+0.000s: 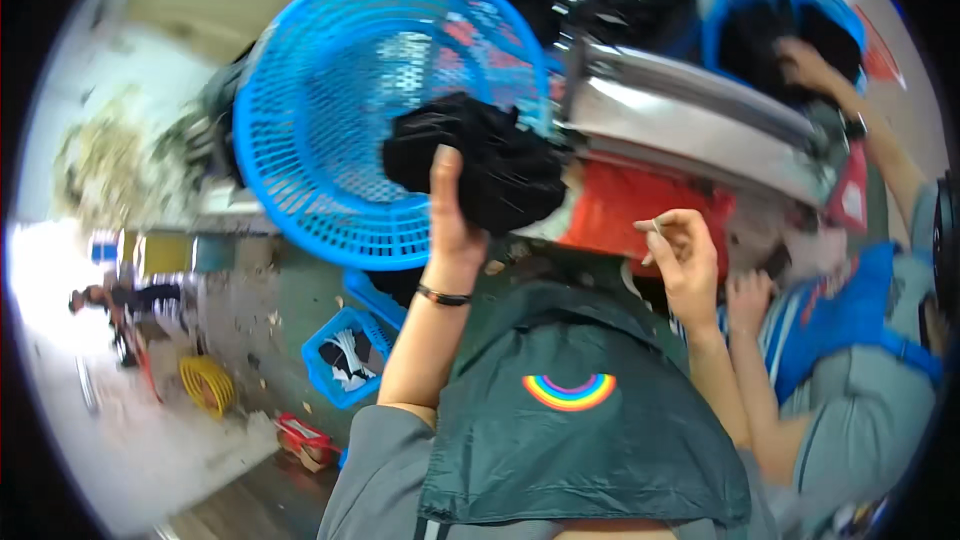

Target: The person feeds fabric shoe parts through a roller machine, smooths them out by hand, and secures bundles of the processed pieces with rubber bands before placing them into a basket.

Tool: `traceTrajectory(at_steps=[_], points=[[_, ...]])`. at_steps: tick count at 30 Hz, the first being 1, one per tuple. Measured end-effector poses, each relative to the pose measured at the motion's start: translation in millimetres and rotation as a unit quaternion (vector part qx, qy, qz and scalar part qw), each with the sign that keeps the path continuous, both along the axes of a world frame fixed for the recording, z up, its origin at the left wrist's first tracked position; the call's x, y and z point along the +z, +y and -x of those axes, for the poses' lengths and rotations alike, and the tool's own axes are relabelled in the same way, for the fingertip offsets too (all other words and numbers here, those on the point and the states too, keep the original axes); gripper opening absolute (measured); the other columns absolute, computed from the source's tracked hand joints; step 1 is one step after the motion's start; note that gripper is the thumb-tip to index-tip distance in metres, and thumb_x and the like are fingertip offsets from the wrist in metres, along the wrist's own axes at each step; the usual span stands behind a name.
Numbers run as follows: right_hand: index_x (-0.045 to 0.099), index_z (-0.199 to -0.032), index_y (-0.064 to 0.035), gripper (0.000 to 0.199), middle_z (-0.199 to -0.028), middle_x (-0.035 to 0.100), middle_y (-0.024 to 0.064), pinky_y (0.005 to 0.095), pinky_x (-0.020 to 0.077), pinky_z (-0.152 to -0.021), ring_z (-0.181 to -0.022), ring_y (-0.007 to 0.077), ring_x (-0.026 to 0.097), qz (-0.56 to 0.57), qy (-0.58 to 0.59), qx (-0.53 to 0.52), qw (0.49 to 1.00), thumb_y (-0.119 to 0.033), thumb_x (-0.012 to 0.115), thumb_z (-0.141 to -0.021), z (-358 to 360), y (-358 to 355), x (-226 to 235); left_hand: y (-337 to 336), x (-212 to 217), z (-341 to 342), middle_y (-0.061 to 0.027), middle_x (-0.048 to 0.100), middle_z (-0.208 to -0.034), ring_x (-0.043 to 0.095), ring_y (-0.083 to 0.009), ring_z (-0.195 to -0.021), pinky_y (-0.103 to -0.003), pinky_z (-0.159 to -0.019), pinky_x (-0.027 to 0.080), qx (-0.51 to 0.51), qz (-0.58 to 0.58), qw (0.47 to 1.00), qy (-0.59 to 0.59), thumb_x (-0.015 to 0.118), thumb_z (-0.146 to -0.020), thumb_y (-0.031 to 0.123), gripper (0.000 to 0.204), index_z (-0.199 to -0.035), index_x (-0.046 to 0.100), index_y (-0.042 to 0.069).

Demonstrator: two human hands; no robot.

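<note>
A cluttered workshop floor falls away below, and the left hand (452, 202) grips a black bundle of cloth (480, 165) at the mouth of the tilted blue basket (330, 110), tipped for easy reach. The right hand (683, 255) pinches something small, too tiny to identify.

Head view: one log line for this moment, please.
left hand: grips black cloth | by blue basket | right hand: pinching small object, unclear
</note>
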State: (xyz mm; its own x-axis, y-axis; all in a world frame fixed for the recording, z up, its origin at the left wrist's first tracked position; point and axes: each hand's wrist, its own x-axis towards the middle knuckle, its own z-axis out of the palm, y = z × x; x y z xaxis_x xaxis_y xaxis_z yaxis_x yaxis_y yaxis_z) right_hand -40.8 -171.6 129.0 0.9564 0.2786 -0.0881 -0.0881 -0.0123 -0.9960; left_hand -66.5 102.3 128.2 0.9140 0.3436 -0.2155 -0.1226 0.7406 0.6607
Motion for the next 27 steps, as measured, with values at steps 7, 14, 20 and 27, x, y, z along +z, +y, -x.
traceTrajectory(at_steps=[7,14,20,27], points=[[0.039,-0.146,0.0029,0.061,-0.14,0.051,0.016,0.0364,0.0277,-0.115,-0.139,0.0254,0.04,0.005,-0.149,0.233,0.961,-0.031,0.055,-0.097,-16,48,9,-22,-9,81,-0.0045,0.059,-0.13,0.052,-0.0174,-0.122,-0.038,-0.108,0.041,0.003,-0.198,0.98,-0.008,0.08,-0.078,0.011,0.063,-0.135,0.053,0.003],[0.032,-0.151,0.0002,0.074,-0.146,0.045,0.0107,0.0338,0.0331,-0.111,-0.134,0.0216,0.043,0.059,-0.043,0.488,0.87,-0.046,0.052,-0.096,22,98,5,-53,-17,173,-0.004,0.06,-0.127,0.052,-0.013,-0.12,-0.033,-0.105,0.043,0.048,-0.268,0.962,-0.005,0.084,-0.074,0.01,0.069,-0.135,0.052,0.002],[0.032,-0.151,0.0009,0.072,-0.153,0.038,0.0156,0.0394,0.0291,-0.117,-0.14,0.0279,0.039,-0.043,0.118,0.368,0.921,-0.048,0.045,-0.1,27,102,-26,-48,-19,202,-0.0052,0.059,-0.129,0.051,-0.0153,-0.121,-0.033,-0.107,0.04,0.021,-0.16,0.98,-0.114,0.087,-0.074,0.021,0.079,-0.139,0.047,0.0],[0.063,-0.117,0.004,0.028,-0.102,0.07,0.0056,0.0244,0.0528,-0.08,-0.089,0.0127,0.066,-0.107,0.112,0.414,0.897,-0.011,0.064,-0.094,111,136,13,-34,-28,270,-0.0057,0.055,-0.134,0.047,-0.0152,-0.124,-0.034,-0.109,0.038,0.021,-0.209,0.974,-0.081,0.085,-0.076,0.021,0.079,-0.14,0.044,0.0]])
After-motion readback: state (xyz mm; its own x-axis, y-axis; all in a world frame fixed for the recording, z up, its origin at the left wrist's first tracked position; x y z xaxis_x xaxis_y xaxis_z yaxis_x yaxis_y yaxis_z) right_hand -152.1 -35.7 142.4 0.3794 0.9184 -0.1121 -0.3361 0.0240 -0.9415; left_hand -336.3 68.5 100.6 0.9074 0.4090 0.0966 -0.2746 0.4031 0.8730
